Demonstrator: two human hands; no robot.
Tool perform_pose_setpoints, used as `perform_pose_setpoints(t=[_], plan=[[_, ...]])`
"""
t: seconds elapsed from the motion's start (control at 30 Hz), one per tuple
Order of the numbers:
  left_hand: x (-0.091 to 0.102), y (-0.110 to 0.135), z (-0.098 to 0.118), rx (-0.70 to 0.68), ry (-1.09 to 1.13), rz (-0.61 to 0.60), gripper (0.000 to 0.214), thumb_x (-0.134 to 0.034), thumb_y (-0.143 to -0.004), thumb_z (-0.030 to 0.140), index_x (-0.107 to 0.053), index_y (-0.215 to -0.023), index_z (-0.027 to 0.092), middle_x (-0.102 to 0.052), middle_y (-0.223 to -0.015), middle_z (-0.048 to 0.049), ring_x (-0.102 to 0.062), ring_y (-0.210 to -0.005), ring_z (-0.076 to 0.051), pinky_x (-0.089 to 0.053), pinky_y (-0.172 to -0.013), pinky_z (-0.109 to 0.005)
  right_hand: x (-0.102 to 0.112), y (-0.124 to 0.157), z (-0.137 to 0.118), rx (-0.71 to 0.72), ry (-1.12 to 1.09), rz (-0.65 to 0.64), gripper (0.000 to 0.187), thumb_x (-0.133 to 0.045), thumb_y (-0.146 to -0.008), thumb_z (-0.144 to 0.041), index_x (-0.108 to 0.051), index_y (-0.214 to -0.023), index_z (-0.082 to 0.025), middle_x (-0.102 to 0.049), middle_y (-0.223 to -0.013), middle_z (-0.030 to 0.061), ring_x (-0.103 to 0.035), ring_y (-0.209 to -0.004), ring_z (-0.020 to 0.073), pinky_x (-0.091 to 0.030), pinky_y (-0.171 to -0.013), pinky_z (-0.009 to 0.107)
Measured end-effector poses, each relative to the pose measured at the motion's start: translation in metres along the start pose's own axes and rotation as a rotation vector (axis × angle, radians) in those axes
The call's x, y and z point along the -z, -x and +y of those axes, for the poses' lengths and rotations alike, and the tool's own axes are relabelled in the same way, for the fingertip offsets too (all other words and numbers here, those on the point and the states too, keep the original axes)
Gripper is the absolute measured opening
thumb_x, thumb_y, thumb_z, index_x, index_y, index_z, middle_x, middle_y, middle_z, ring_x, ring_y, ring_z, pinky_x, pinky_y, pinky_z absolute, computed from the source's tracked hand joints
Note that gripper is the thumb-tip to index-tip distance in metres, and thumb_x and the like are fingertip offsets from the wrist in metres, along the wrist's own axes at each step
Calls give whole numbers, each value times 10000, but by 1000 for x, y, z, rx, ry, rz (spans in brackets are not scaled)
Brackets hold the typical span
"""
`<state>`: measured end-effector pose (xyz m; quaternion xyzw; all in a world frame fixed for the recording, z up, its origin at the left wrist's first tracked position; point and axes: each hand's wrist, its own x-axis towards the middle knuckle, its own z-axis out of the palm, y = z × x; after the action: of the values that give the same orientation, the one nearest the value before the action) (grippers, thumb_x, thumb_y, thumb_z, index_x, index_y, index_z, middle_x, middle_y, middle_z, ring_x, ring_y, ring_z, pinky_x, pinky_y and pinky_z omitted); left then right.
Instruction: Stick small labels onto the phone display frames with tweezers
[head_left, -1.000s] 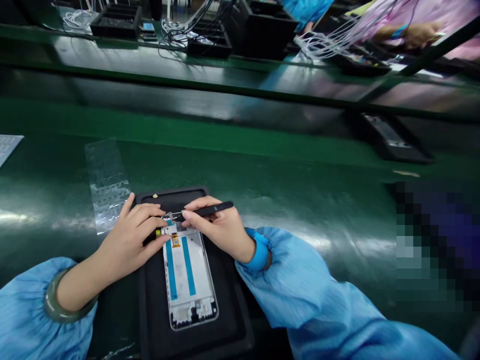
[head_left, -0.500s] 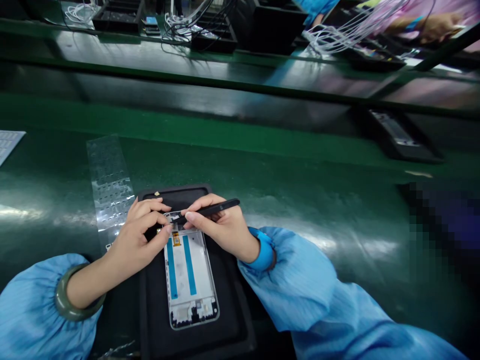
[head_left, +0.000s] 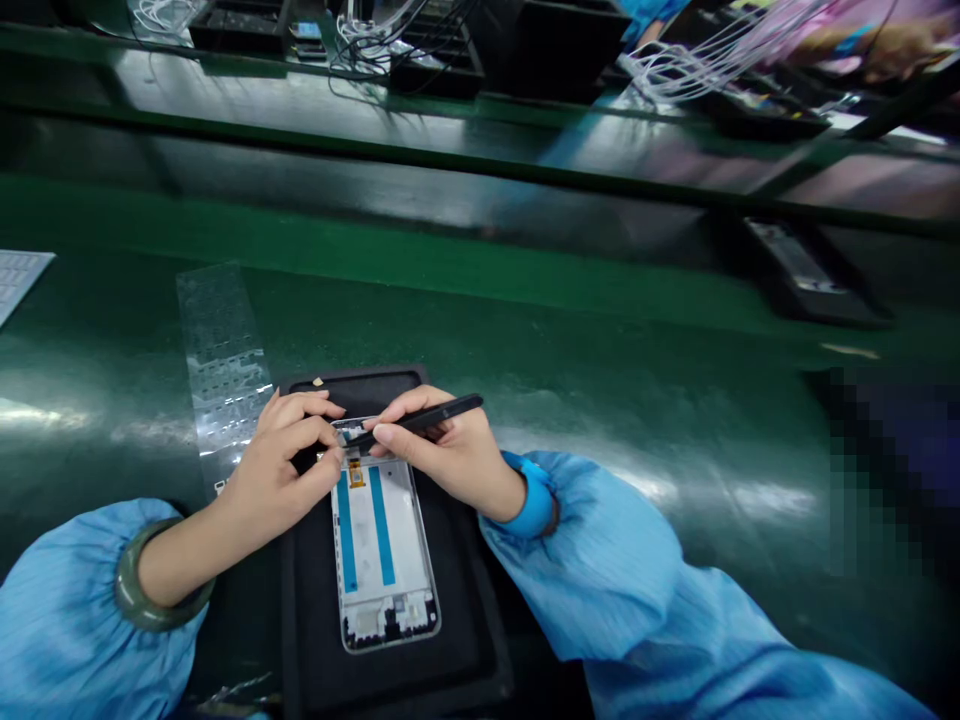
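Note:
A white phone frame (head_left: 384, 560) with two blue strips lies in a black tray (head_left: 450, 640) on the green bench. My right hand (head_left: 442, 455) grips black tweezers (head_left: 420, 418), whose tip rests at the frame's top edge. My left hand (head_left: 281, 465) pinches its fingers at the frame's top left corner, pressing on a small part by an orange flex piece (head_left: 355, 473). Both wrists wear blue sleeves; a green bangle (head_left: 131, 590) circles the left one.
A clear sheet of small parts (head_left: 221, 360) lies left of the tray. A white sheet (head_left: 19, 275) is at the far left. Another black tray (head_left: 806, 270) sits on the conveyor at right. Cables, trays and other people's arms (head_left: 885, 45) are beyond the belt.
My left fingers have curled tighter onto the frame's top corner. The tweezers' tip has stayed at the top edge. The view has shifted slightly.

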<state>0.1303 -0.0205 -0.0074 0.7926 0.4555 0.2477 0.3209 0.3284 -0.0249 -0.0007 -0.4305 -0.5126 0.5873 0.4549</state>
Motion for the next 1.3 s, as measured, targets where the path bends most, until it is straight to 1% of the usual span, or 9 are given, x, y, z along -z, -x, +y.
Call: perform_pose_setpoints(t=[0.2,0.43,0.57,0.7,0.83,0.93,1.1,1.3], plan=[[1,-1,4,26,35,6,110,-484,-802,182,-562,-734,217,-563,-1089,-42,-426,-1186,-237,-302,-1012,-498,2,0,-1,24,48,-3,168,-690,-744,-280,-592,-814,-163,-661,-749,29,-661,-657,145,-550,-619,271],[0,-1,2,-8,20,8,112,-488,-803,180,-545,-715,221,-559,-1068,-35,-430,-1167,-229,-303,-997,-510,4,-1,-1,63,113,-17,155,-687,-747,-257,-597,-825,-158,-670,-821,53,-656,-696,146,-545,-655,288],[0,-1,1,-36,9,4,104,-499,-801,175,-551,-723,222,-557,-1067,-33,-436,-1152,-231,-302,-992,-513,2,-1,-3,24,68,-25,165,-687,-747,-266,-590,-826,-158,-668,-779,36,-658,-673,141,-548,-643,279],[1,-1,-1,-57,-21,0,107,-496,-818,182,-548,-735,223,-571,-1055,-31,-441,-1152,-231,-307,-988,-507,1,-1,-5,-6,18,-29,149,-681,-750,-259,-585,-794,-153,-656,-667,15,-649,-605,120,-536,-591,234],[4,1,-2,-77,-66,-1,86,-496,-855,232,-559,-796,232,-592,-1066,-25,-470,-1141,-225,-294,-1002,-511,1,-1,-4,-25,-34,57,159,-682,-746,-260,-569,-781,-153,-646,-637,1,-648,-574,113,-532,-552,211],[7,2,-5,-127,-118,-18,48,-525,-848,244,-561,-878,237,-591,-1095,-28,-484,-1138,-224,-292,-1011,-499,0,-1,-3,-26,8,111,161,-679,-745,-260,-563,-783,-155,-636,-644,-3,-654,-581,118,-535,-551,213],[8,3,-9,-219,-219,-52,94,-534,-853,243,-553,-945,247,-584,-1104,-25,-468,-1164,-218,-301,-1004,-479,-1,-2,-1,-22,119,103,151,-657,-761,-266,-559,-804,-160,-626,-670,-1,-662,-606,133,-542,-573,237],[8,3,-10,-223,-249,-65,136,-532,-860,246,-550,-994,250,-574,-1121,-27,-467,-1168,-220,-296,-1010,-497,0,-5,-1,-28,172,74,153,-638,-773,-274,-552,-830,-161,-630,-701,6,-670,-625,137,-546,-587,241]])
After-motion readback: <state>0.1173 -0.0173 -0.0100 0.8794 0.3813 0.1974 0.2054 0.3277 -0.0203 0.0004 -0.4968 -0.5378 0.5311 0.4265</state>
